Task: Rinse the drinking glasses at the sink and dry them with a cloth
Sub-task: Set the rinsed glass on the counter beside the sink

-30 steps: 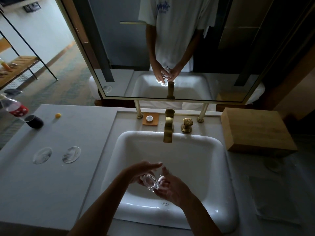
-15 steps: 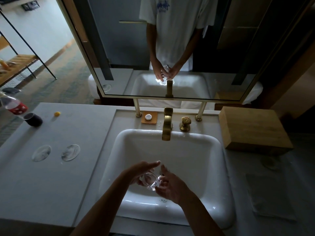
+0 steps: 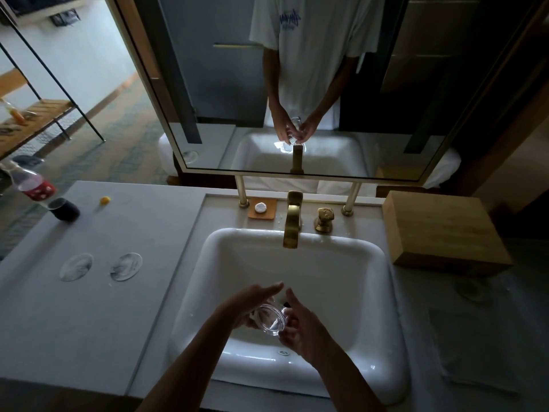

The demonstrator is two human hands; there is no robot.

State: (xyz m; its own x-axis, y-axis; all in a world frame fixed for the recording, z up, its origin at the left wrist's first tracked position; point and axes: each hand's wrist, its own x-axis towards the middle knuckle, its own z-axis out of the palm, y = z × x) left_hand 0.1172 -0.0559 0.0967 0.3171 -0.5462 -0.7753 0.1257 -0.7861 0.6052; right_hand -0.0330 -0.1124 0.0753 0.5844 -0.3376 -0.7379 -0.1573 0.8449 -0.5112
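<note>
A clear drinking glass is tilted on its side over the white sink basin, its mouth facing me. My left hand wraps round its far left side, and my right hand holds its right side with the thumb raised. Two more clear glasses stand on the grey counter left of the sink. A folded grey cloth lies on the dark counter to the right. No water stream shows under the brass tap.
A brass handle stands right of the tap and a small soap dish left of it. A wooden box sits back right, another glass in front of it. A dark cup, a bottle and a yellow bit are far left.
Both hands have kept hold of the glass over the basin and turned it slightly between them; the view has shifted a little.
</note>
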